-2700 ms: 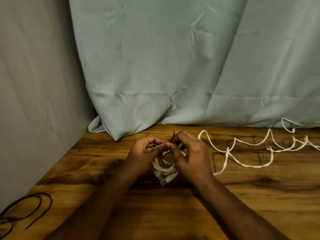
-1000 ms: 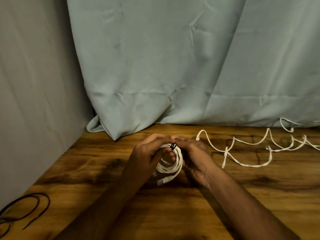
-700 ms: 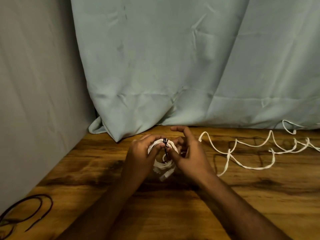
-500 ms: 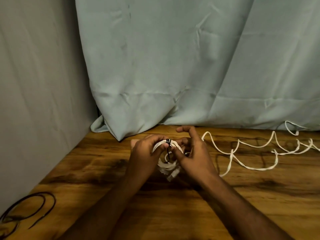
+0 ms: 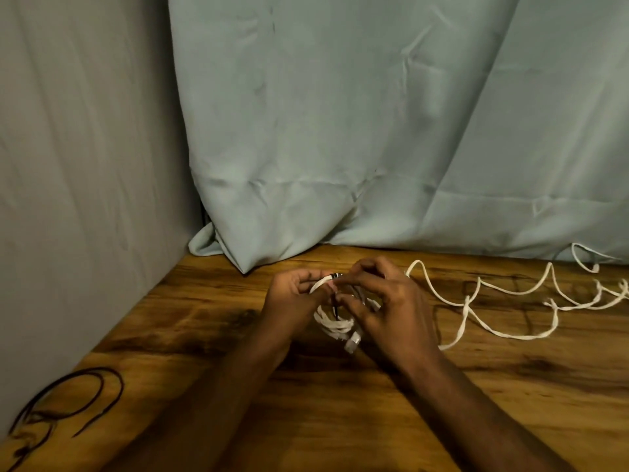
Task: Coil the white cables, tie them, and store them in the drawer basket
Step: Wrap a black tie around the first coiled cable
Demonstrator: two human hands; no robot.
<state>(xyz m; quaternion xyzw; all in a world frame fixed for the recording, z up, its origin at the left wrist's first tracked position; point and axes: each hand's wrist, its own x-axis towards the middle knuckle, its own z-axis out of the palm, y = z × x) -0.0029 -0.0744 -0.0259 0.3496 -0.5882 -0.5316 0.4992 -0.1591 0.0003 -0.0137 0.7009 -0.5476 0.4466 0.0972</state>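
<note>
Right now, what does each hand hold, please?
Left hand: closed on the coiled white cable.
Right hand: closed, pinching the black tie on that coil.

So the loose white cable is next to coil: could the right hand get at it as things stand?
Probably yes, once freed. The loose white cable lies bare on the table just right of the right hand, nothing between them. But that hand now pinches the black tie on the coiled cable.

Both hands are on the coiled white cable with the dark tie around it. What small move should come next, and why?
Probably pull the dark tie snug. It already wraps the top of the coil, which the left hand holds, while the right hand pinches a loose dark end hanging inside the loops.
</note>
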